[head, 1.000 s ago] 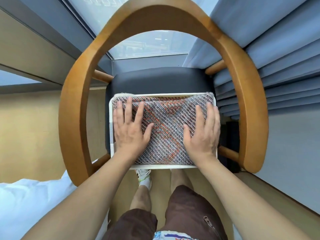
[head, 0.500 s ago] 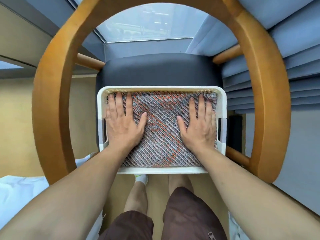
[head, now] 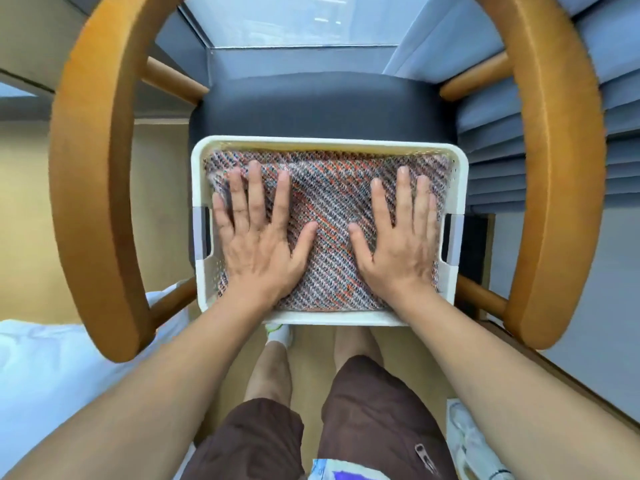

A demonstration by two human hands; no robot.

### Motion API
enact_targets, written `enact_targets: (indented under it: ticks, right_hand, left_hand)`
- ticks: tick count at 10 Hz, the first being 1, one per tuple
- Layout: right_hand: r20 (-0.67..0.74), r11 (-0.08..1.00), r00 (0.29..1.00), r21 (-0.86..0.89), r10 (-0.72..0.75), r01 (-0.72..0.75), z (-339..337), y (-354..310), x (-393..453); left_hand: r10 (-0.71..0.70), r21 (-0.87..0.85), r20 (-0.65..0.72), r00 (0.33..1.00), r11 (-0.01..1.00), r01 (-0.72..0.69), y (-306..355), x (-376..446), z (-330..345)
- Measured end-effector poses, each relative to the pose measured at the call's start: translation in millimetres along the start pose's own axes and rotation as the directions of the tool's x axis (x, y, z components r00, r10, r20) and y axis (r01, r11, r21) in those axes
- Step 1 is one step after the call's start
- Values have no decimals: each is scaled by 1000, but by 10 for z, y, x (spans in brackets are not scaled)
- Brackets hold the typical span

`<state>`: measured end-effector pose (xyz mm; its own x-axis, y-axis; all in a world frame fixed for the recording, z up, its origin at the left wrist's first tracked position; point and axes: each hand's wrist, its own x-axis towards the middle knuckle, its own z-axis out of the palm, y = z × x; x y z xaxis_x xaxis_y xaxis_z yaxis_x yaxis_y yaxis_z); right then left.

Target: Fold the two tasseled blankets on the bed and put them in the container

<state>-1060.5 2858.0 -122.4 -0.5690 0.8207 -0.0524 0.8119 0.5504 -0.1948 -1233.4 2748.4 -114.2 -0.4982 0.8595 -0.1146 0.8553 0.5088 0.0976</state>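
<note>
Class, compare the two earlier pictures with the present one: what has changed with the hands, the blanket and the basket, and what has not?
The folded blanket has sunk below the white basket's rim, pressed down by the left hand and right hand, whose fingers have spread wider. Nothing was grasped or released. Unchanged: both palms flat on the blanket, basket on the chair seat.

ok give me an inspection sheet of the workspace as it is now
surface: dark seat of a wooden armchair, holding the basket
job's things: folded blanket lies inside the white basket, filling it; whether a second blanket lies under it cannot be told
clutter: nothing seen on the seat
grippers: left hand and right hand lie flat, fingers spread, palms down on the blanket
cables: nothing seen
surroundings: window ahead, blue curtain at right, white bedding at lower left, wood floor
</note>
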Motion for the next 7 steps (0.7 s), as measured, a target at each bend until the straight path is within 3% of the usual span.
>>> enact_targets:
  ticks: [1, 2, 4, 6, 7]
  right_hand:
    - [128, 997, 991, -73, -22, 32, 115, 50, 12]
    - [206, 988, 979, -152, 14, 18, 430, 105, 83]
    - [199, 988, 979, -155, 40, -9, 667, 125, 92]
    - [418, 994, 908, -106, 16, 31, 16, 109, 88]
    - [501, 999, 865, -30, 29, -17, -365, 105, 60]
  left_hand:
    - [92, 32, 52, 994, 995, -94, -86, -162, 147]
    - [54, 58, 94, 994, 997, -60, -203, -51, 490]
    - [12, 66, 179, 984, 998, -24, -177, 62, 709]
    - [25, 59, 269, 963, 997, -42, -192, -7, -52]
    - [-53, 3, 351, 935, 998, 55, -209, 55, -484]
